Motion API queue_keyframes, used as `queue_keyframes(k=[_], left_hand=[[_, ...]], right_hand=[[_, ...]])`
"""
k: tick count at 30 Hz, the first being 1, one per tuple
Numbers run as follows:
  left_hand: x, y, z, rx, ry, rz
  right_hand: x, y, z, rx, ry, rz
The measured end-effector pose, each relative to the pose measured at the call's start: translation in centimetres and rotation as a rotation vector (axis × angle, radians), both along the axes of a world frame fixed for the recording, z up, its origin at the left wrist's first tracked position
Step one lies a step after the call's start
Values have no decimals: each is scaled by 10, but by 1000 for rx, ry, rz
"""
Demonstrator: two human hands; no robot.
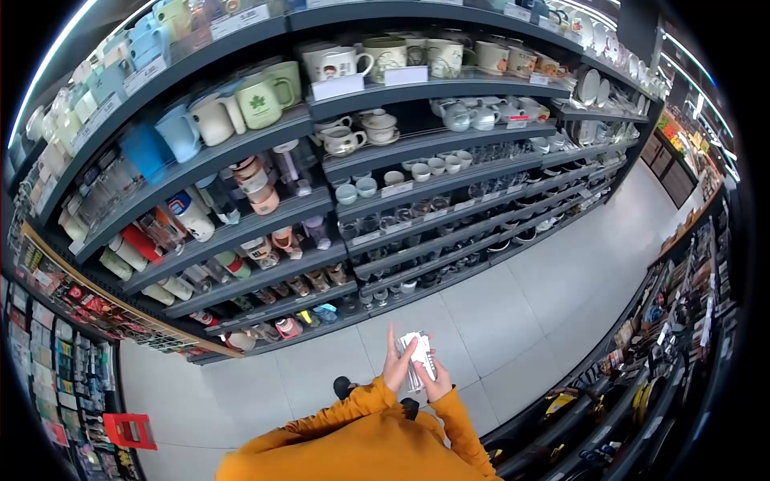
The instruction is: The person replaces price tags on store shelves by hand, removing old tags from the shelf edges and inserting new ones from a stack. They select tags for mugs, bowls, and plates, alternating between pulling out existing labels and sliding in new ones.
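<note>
Low in the centre of the head view, both hands hold a small stack of white cards or labels point(417, 353) over the floor. My left hand point(395, 362) is on the left side of the stack, its index finger pointing up and its thumb across the white surface. My right hand point(437, 383) grips the lower right edge. Print on the stack is too small to read. Orange sleeves cover both forearms.
Grey shelves point(449, 210) with mugs point(261, 100), teapots, bowls and glasses rise in front. A red step stool point(130, 431) stands at the lower left. Dark racks point(634, 385) of packaged goods run along the right. Grey tiled floor point(497, 313) lies between.
</note>
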State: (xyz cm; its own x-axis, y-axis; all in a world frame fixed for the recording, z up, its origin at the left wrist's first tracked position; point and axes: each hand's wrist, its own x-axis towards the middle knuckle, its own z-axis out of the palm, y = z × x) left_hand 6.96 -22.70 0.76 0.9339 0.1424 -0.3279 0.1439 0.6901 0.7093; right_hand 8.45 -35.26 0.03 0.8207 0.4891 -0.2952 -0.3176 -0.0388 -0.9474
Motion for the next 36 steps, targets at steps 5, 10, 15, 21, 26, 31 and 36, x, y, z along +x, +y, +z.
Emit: queue_keyframes(k=[5, 10, 15, 21, 26, 31, 36], left_hand=[[35, -11, -14, -413, 138, -180], [54, 16, -32, -127, -1, 257], [71, 19, -31, 57, -56, 311], [118, 19, -27, -36, -40, 34], [127, 23, -23, 18, -54, -169], [144, 25, -34, -177, -7, -112], [168, 28, -55, -194, 27, 293]], right_hand=[[33, -17, -26, 98, 77, -39], [139, -26, -14, -110, 90, 571], [293, 30, -17, -199, -872, -74], [396, 146, 40, -331, -1132, 94], [451, 195, 10, -464, -1276, 117], [466, 202, 8, -356, -1269, 208], [465, 177, 38, -139, -1142, 168]])
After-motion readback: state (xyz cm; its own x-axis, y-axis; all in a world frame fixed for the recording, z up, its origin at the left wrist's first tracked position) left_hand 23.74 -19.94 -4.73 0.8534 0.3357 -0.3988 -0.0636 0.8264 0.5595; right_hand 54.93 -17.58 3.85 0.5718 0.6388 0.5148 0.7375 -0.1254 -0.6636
